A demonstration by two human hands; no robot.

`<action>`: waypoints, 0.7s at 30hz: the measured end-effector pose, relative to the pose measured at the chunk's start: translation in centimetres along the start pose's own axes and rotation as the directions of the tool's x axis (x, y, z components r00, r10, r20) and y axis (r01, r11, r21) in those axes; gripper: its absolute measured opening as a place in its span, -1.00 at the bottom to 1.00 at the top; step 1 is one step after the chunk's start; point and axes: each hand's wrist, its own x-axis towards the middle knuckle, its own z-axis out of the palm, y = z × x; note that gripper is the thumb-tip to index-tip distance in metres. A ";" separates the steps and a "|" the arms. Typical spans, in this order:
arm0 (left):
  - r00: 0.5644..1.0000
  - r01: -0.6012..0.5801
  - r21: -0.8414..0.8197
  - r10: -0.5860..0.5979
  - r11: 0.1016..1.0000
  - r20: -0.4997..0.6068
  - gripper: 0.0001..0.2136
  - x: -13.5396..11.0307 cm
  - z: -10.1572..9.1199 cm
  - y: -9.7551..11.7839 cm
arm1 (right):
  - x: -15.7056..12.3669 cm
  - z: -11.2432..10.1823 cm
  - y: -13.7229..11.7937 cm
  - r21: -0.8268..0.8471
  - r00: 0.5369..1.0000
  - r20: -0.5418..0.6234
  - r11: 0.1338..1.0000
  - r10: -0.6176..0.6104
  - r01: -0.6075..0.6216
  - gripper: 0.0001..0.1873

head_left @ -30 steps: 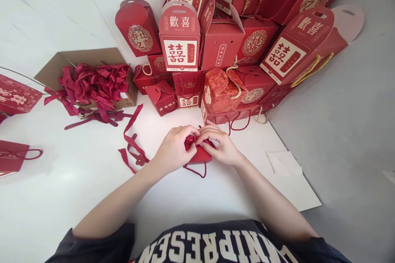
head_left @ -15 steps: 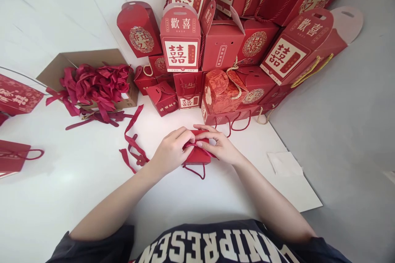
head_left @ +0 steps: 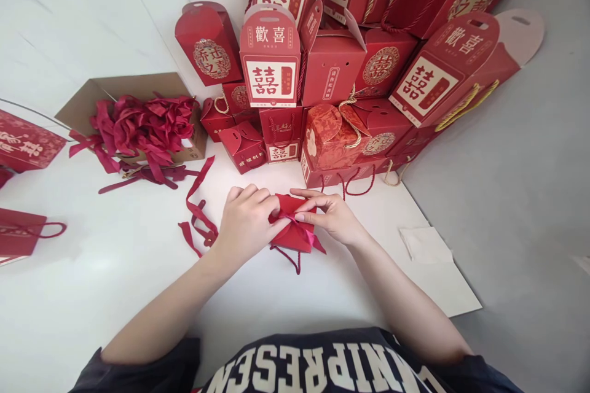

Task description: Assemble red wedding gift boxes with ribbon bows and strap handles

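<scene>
One small red box (head_left: pixel 291 239) sits directly beneath the grip, on the white table (head_left: pixel 239 307), with a bright ribbon (head_left: pixel 292 217) across its top. The left hand (head_left: pixel 249 215) grasps that ribbon from the left, fingers curled in and thumb reaching toward the middle of the box; the right hand (head_left: pixel 334 218) pinches it just opposite, between thumb and forefinger, with another finger stretched out toward the box's far edge. A ribbon tail (head_left: pixel 317 242) trails down below the pinch, on the right hand's side. On the near side of the grip, a dark red cord handle (head_left: pixel 297 267) loops out over the tabletop. Left of the grip, near the left hand, lie a loose ribbon (head_left: pixel 196 187) and a strap with a flower (head_left: pixel 209 237); farther off that way, a cardboard carton (head_left: pixel 152 84) holds a heap of red ribbons (head_left: pixel 145 126). Beyond the grip rises a stack of red gift boxes (head_left: pixel 334 67), and well to its right lies a white paper (head_left: pixel 424 244).
</scene>
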 end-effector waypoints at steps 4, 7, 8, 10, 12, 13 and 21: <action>0.945 0.199 -0.406 -0.064 0.892 0.322 -0.80 0.6 -1.0 -1.2 | -0.1 0.0 0.0 -0.007 1.000 0.022 1.000 0.001 -0.001 -0.84; 0.884 0.371 -0.557 -0.099 0.744 0.457 -0.76 1.0 -1.3 -2.0 | -0.1 0.0 0.0 -0.024 1.000 0.031 1.000 -0.002 0.002 -0.86; 0.868 0.413 -0.576 -0.112 0.706 0.484 -0.75 1.0 -1.3 -2.2 | -0.1 0.0 0.0 -0.033 0.999 0.033 0.999 -0.003 0.004 -0.87; 0.846 0.459 -0.594 -0.120 0.661 0.520 -0.74 1.1 -1.2 -2.5 | -0.2 -0.1 -0.2 -0.051 0.999 0.037 0.999 -0.005 0.007 -0.87; 0.833 0.478 -0.583 -0.129 0.657 0.538 -0.75 1.0 -1.2 -2.7 | -0.3 -0.2 -0.4 -0.064 0.999 0.046 0.998 -0.006 0.009 -0.86; 0.827 0.486 -0.567 -0.140 0.666 0.544 -0.75 1.0 -1.3 -2.8 | -0.4 -0.2 -0.5 -0.070 0.999 0.051 0.997 -0.008 0.011 -0.86; 0.805 0.496 -0.496 -0.162 0.712 0.571 -0.77 0.9 -2.3 -3.1 | -0.9 -1.5 -0.8 -0.158 0.996 0.077 0.986 -0.044 0.056 -0.87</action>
